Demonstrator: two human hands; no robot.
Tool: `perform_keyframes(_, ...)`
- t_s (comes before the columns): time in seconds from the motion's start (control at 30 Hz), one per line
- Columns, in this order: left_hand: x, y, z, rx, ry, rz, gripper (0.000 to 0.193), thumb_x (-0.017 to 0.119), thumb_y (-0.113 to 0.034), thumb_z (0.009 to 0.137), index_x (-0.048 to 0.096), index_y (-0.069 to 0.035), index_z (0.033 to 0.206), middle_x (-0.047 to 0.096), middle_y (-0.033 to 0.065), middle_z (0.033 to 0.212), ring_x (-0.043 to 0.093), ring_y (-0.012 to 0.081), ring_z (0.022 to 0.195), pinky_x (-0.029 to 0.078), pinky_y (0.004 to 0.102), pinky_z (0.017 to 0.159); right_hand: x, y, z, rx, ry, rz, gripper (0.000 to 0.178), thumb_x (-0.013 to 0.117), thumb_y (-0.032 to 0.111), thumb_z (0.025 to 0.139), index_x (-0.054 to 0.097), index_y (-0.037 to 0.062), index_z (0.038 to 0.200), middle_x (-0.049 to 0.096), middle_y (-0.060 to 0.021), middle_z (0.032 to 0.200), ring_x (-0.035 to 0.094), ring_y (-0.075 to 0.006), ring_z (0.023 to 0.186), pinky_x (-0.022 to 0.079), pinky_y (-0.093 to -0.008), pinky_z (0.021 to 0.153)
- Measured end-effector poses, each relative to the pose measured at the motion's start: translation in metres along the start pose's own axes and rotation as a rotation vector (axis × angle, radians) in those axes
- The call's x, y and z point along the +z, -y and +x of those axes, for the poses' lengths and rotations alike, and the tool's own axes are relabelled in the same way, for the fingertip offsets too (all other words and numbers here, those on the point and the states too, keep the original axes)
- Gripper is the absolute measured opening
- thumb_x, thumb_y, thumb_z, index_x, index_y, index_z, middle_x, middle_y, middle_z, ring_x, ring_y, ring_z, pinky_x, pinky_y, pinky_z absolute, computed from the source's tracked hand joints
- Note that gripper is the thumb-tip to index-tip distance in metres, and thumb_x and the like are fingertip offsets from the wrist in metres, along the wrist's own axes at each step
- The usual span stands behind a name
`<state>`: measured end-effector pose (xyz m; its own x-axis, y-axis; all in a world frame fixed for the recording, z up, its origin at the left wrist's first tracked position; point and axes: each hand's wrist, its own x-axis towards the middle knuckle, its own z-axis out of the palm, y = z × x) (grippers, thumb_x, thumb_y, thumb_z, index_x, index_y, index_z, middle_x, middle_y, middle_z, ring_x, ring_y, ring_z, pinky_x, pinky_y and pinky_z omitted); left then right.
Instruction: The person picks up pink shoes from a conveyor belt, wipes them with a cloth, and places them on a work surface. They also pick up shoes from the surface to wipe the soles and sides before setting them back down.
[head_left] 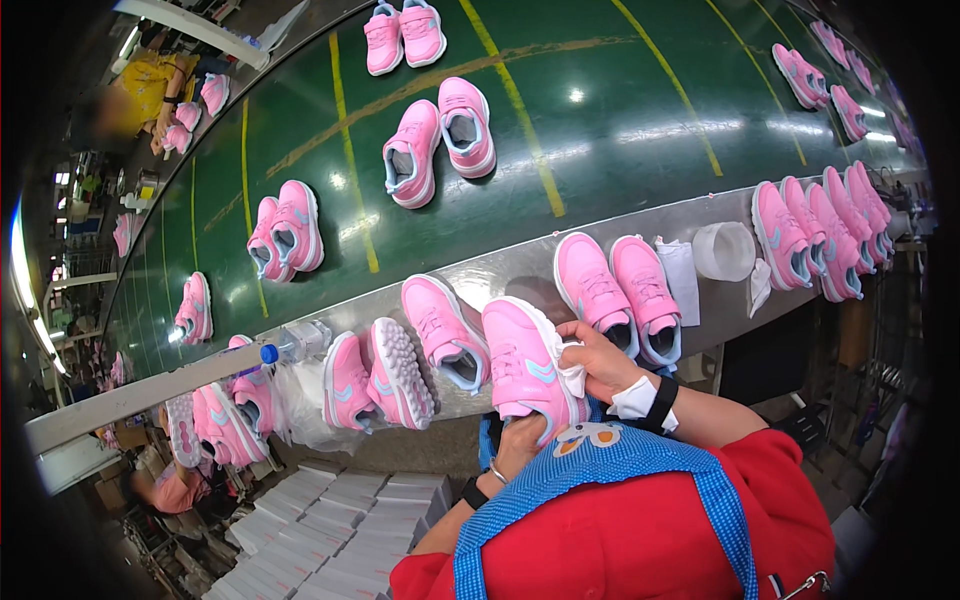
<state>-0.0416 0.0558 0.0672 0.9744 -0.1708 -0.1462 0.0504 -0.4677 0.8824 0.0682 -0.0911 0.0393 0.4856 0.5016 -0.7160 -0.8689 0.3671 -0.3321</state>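
Observation:
A pink child's sneaker [515,350] with light-blue trim and a white sole is held up in front of me, toe pointing away. My left hand [520,446] grips it at the heel, fingers partly hidden in the shoe's opening. In my right hand [600,362] a white cloth [572,372] is pinched against the edge of the sole. Just left of the held shoe, another pink sneaker [445,332] rests on the metal ledge. To the right of my right hand stands a pair of pink sneakers [592,284], side by side.
Beyond the metal ledge [725,345] runs a green conveyor belt [600,130] with yellow lines, carrying pink pairs. A white bowl [724,252], a row of shoes [780,230] and a plastic bottle [297,343] are on the ledge. White boxes [330,525] are stacked below. Other people work at left.

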Motion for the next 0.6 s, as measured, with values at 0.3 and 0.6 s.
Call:
perform_keyframes(0.3,0.007,0.001,-0.001,0.06,-0.063,-0.001,0.018,0.067,-0.018,0.074,0.061,-0.003,0.081,0.057,0.0109,0.065,0.058,0.0247,0.06,0.045,0.0328,0.058,-0.003,-0.003,0.003,-0.051,-0.025,-0.066,0.036,0.056,-0.002,0.072,0.044,0.0013,0.106,0.052,-0.0093,0.097,0.055,-0.0165,0.089,0.045,-0.0289,0.079)
perform_keyframes(0.6,0.009,-0.002,0.001,0.06,-0.03,0.07,0.02,0.069,-0.018,0.072,0.062,-0.001,0.081,0.055,0.0102,0.058,0.058,0.0247,0.055,0.046,0.0323,0.058,0.0,0.003,0.001,-0.02,-0.001,-0.002,0.033,0.063,0.009,0.078,0.045,0.0018,0.105,0.054,-0.0058,0.095,0.054,-0.0123,0.086,0.045,-0.0254,0.076)
